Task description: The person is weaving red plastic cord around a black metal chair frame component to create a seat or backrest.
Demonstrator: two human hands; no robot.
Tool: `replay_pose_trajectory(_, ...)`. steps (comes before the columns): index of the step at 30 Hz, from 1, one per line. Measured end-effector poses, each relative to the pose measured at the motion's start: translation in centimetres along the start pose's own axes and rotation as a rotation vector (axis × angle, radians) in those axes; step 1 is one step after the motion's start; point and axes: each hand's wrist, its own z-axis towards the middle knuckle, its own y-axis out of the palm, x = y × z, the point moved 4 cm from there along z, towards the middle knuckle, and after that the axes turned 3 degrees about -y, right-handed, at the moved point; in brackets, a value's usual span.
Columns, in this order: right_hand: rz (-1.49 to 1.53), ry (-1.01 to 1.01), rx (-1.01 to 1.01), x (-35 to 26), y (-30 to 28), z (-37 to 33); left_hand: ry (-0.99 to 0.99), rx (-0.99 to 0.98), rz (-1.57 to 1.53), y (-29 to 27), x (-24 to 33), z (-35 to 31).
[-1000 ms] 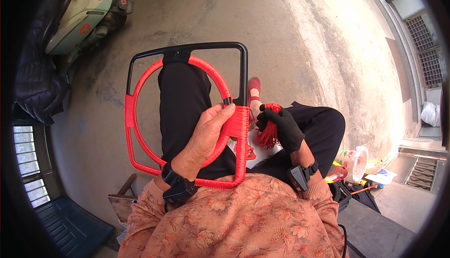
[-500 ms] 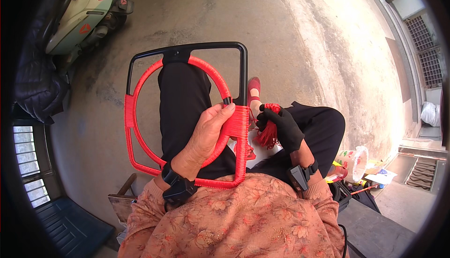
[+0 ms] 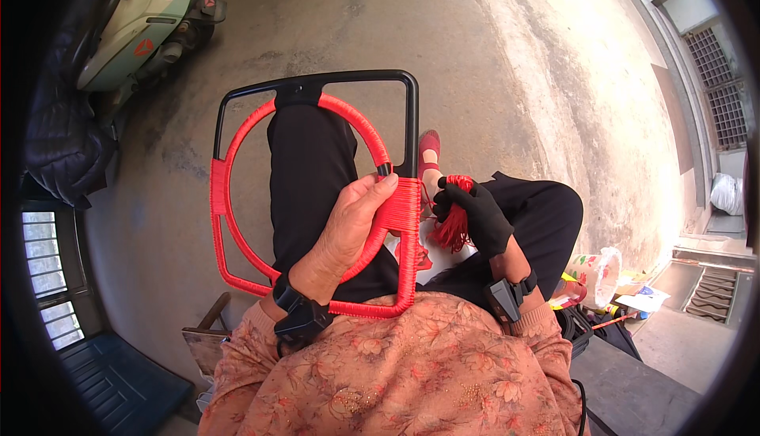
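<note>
Person seated in a flowered orange top (image 3: 388,365) and black trousers (image 3: 313,151), viewed from above. A rounded square frame (image 3: 408,206) with a ring (image 3: 340,108) inside it lies across the lap, over the left leg. Its upper part is bare black; most of the rest, ring included, is wound tightly with glossy red cord. The bare left hand (image 3: 348,218) grips the frame's right side, thumb pressed on top where ring and frame meet. The right hand (image 3: 484,221), in a black glove, is closed around a loose red cord bundle (image 3: 454,230), just right of the frame, its strands hanging below the fingers. Whether a strand links bundle and frame is hard to make out. Each wrist wears a black device. Beyond the knees, a red shoe (image 3: 429,145) rests on a worn concrete floor (image 3: 475,64). A pale scooter (image 3: 134,48) stands at upper left; a flower-patterned tub (image 3: 594,274) sits at right.
</note>
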Motion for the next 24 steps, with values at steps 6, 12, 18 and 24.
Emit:
replay_pose_trajectory(6,-0.017,-0.013,-0.002,-0.05,0.00,-0.03,0.002,0.002,0.010,-0.29,-0.11,0.13)
replay_pose_trajectory(12,-0.033,-0.013,0.001,-0.03,-0.04,-0.05,-0.001,0.005,0.000,-0.34,-0.18,0.11)
replay_pose_trajectory(18,-0.024,-0.012,0.006,0.14,-0.07,0.01,-0.001,-0.003,-0.004,-0.30,-0.13,0.08)
replay_pose_trajectory(24,-0.013,-0.006,0.003,0.28,-0.08,0.07,0.000,-0.002,-0.003,-0.45,-0.17,0.13)
